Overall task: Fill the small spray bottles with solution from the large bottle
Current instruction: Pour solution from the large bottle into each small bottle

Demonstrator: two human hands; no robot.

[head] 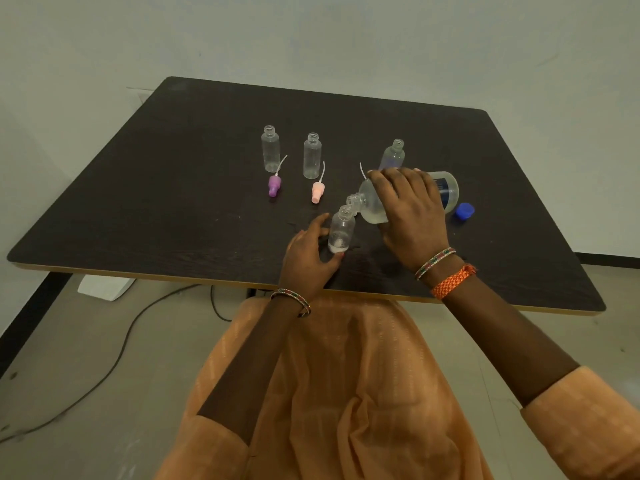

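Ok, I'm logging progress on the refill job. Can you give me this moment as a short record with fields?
pouring: right hand holds the large bottle tipped, mouth at the near small bottle
steadying: left hand grips that bottle at its base
fill level: a little liquid at the bottom
waiting: three uncapped small bottles, upright
spray heads: purple and pink, lying on the table
cap: blue cap beside the large bottle

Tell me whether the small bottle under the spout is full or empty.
Nearly empty: the small bottle shows only a shallow whitish layer at its base, clear above, while the large bottle is tipped over its open neck.
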